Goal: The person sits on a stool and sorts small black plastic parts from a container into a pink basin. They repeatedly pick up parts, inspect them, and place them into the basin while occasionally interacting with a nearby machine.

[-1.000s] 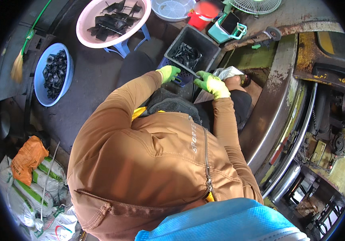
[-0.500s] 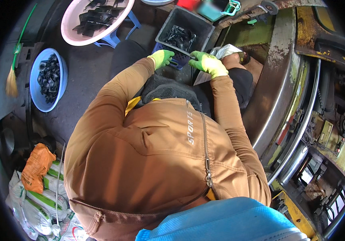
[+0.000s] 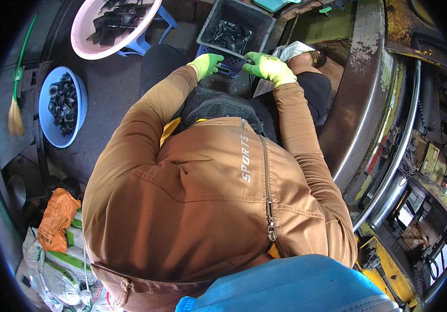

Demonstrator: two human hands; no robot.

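My left hand (image 3: 206, 66), in a yellow-green glove, is in front of the near left side of a dark grey bin (image 3: 206, 41). Its fingers are slightly bent and a little apart, with nothing visible in them. By the bin's near right corner is my right hand (image 3: 268, 68), gloved alike. Its thumb and fingers point left and stand apart; whether the fingertips touch the bin is unclear. Black small parts (image 3: 230, 37) lie loose inside the bin. Under it, between my hands, shows a blue perforated crate (image 3: 228, 70). Both palms are hidden.
To the left stand a pink basin (image 3: 82, 46) of black bladed parts on a blue stool (image 3: 141, 46), and a blue basin (image 3: 82, 106) of black pieces. A broom (image 3: 15, 114) leans farther left. White sacks (image 3: 59, 281) lie lower left. Rusty machinery (image 3: 361, 99) borders my right.
The view has shifted slightly, so the bin and pink basin sit higher in the picture. Both hands stay in nearly the same place beside the bin.
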